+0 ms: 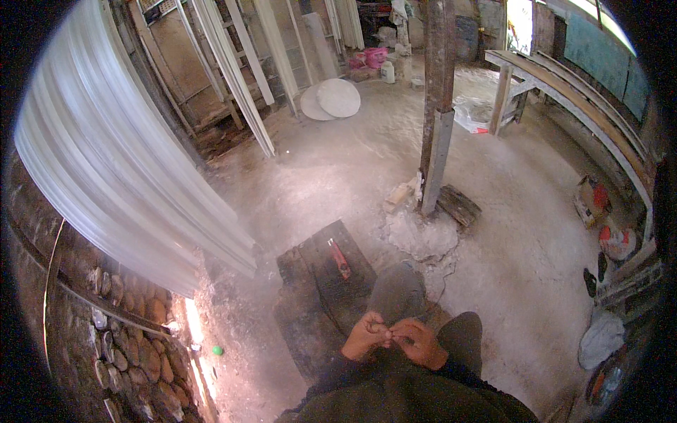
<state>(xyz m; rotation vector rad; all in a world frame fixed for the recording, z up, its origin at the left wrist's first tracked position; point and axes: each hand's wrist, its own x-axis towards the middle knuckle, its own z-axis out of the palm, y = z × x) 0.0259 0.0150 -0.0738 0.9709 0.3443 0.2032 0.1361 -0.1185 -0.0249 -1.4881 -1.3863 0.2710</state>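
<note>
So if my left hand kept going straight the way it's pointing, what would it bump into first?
Your left hand points across toward your right hand, and their fingertips already meet, so it would press into that hand first. Whether something small sits between them is unclear.

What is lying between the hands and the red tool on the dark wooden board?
In the head view, only the person's grey knee and bare board lie between the hands and the red tool.

Daylight enters from an opening at the upper right [520, 25] and washes the dusty floor [331, 176] pale, with a hazy, low-contrast look across the middle. The stacked white mouldings [120, 162] on the left glare brightly and smear with blur. The stone wall [120, 352] at lower left sits dim. The hands [391, 340] look soft. Straight edges bow toward the black fisheye rim, and corners are dark
</note>
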